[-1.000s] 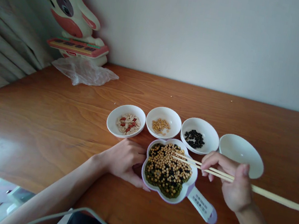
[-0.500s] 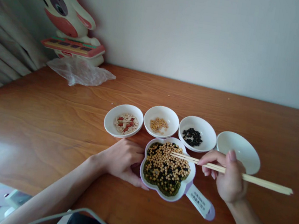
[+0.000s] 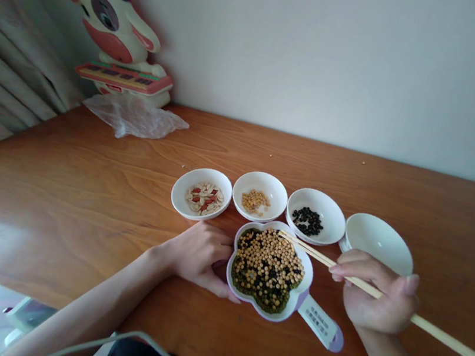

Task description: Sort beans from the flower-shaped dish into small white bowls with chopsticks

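On the table sits a flower-shaped bowl (image 3: pixel 232 272) with a lilac rim and a labelled handle pointing lower right. It holds yellow soybeans (image 3: pixel 271 251), black beans and small green beans. My left hand (image 3: pixel 198 258) grips its left side, the thumb along the front rim and the other fingers partly hidden. A pair of wooden chopsticks (image 3: pixel 319 254) is closed in my right hand (image 3: pixel 381 292), their tips at the bowl's back edge by the soybeans. Behind stand white bowls: one with peanuts (image 3: pixel 205 199), one with a few soybeans (image 3: pixel 255 202), one with black beans (image 3: pixel 308 221).
A fourth white bowl (image 3: pixel 382 241) stands at the right, partly behind my right hand. At the back left are a cow-shaped toy keyboard (image 3: pixel 122 54) and a crumpled clear plastic bag (image 3: pixel 134 118). A pale cable (image 3: pixel 138 335) crosses the lower edge of view.
The chopstick tips have shifted from over the soybeans to the bowl's back edge, and my right hand has moved right and tilted the sticks more steeply. My left hand keeps its hold.
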### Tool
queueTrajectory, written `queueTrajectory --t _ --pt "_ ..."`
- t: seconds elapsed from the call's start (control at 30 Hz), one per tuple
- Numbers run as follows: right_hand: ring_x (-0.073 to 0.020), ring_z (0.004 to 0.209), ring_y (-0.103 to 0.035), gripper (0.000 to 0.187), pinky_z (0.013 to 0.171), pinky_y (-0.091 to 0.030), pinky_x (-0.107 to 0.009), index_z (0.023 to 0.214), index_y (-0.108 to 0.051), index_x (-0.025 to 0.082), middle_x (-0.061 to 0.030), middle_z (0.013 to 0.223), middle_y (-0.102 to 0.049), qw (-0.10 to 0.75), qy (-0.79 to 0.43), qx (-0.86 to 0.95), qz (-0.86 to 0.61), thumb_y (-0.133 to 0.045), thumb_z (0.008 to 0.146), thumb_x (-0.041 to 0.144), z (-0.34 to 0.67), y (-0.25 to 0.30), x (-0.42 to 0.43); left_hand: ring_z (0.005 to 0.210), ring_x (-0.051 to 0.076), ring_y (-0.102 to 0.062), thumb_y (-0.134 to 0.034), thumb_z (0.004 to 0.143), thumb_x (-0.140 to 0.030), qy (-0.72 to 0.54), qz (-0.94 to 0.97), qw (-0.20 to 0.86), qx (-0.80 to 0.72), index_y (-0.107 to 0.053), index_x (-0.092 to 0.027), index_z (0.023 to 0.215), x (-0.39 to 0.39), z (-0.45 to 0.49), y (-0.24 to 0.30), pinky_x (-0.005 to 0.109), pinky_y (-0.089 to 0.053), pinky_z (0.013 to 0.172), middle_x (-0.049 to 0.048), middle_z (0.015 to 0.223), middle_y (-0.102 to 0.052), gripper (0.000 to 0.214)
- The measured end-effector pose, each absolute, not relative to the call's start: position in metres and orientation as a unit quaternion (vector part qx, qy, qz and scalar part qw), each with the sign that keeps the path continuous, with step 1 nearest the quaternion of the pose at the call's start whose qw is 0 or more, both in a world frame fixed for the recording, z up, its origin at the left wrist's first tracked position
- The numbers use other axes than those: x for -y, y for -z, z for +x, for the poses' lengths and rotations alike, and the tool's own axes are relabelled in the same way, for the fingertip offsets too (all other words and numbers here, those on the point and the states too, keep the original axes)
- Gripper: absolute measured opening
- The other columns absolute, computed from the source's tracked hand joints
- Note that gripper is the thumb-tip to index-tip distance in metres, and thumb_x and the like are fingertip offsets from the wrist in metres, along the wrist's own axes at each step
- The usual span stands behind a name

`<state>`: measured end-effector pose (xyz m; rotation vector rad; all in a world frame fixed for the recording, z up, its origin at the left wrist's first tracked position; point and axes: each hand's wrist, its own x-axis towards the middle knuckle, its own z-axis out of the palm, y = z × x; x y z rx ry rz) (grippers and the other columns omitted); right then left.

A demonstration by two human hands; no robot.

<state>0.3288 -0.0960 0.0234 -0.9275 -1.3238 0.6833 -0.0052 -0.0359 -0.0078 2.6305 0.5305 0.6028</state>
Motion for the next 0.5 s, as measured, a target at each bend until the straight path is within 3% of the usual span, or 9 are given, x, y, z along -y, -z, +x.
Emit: queueTrajectory --t 0.23,0.5 --pt "-0.0219 0.052 -0.058 0.078 0.046 -0.033 -0.036 0.062 -0.083 0.027 -0.0085 0.053 -0.064 0.66 -0.279 0.534 -0.449 -0.037 0.106 0.072 0.311 -0.033 0.073 0.053 0.014 -0.053 -0.075 0.087 -0.079 -0.221 0.938 0.184 -0.193 -0.059 -0.02 0.064 0.036 -0.005 0.009 0.033 -0.029 0.052 0.001 0.063 -0.065 0.066" --pt "-0.0197 0.057 -0.06 0.08 0.048 -0.038 -0.032 0.076 -0.08 0.022 -0.0069 0.061 -0.068 0.615 -0.322 0.532 -0.484 -0.032 0.103 0.08 0.301 -0.037 0.062 0.053 0.013 -0.055 -0.077 0.087 -0.078 -0.212 0.936 0.197 -0.201 -0.061 -0.02 0.065 0.036 -0.004 0.007 0.031 -0.033 0.052 0.0016 0.064 -0.067 0.064"
